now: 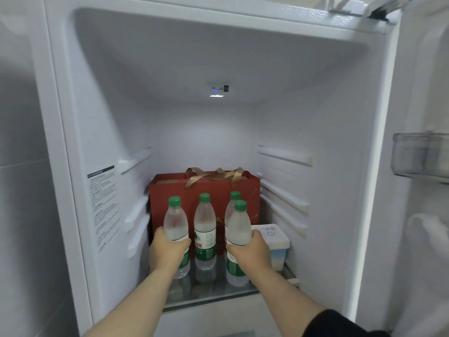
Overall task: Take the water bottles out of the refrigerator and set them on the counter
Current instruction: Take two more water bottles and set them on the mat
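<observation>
Holding tight, left hand (167, 249) and right hand (251, 251) each wrap fingers around a bottle, so lift both straight up past the middle bottle (204, 229).

Four clear plastic water bottles (204, 229), green caps, green-and-white labels, frosted misty upper halves. Red paper gift bag (170, 188) behind, gold ribbon handles, small gold specks. White-lidded plastic box (274, 242), pale blue sides. White refrigerator interior (194, 69), small blue lights at back. Black sleeve (340, 324) bottom right.
</observation>
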### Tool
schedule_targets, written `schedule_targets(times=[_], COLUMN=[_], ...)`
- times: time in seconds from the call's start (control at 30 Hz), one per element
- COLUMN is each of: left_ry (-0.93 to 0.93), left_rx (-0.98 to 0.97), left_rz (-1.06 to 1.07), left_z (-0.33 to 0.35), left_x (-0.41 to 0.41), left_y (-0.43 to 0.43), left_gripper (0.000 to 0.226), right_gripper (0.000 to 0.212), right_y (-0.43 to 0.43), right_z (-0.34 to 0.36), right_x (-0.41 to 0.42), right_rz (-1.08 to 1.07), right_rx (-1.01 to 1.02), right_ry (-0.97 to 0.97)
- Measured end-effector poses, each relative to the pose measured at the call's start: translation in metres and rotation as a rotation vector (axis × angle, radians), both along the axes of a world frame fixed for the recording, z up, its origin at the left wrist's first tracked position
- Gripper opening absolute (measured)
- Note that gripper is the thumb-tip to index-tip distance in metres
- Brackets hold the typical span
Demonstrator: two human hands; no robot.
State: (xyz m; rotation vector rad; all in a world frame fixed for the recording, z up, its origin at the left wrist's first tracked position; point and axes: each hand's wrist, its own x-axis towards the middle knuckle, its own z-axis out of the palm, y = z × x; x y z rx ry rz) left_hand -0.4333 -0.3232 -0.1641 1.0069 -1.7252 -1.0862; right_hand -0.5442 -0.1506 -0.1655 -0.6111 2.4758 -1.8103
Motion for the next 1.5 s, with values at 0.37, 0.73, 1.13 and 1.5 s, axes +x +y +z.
schedule_targets(times=[0.37,0.73,1.13,1.5], left_ry=[0.280,0.189,0.288,0.448], left_rx=[-0.004,-0.162,-0.420,-0.519], left_rz=[-0.119,-0.228,-0.521,-0.888], left_z=[0.063,0.077,0.122,0.158], left_x=[0.104,0.240,0.299,0.324], left_y=[0.087,0.205,0.359,0.554], left_gripper=[0.043,0.046,0.048,0.040], right_gripper=[0.049,0.047,0.053,0.054], right_y=[0.061,0.188,0.358,0.572], right_z=[0.069,0.064,0.103,0.142], right_x=[0.099,0.228,0.323,0.404], right_rz=[0.075,0.155,-0.076,-0.357], right_rx=[-0.293,-0.338,-0.244,-0.256], right_ry=[0.142,0.055,0.311,0.510])
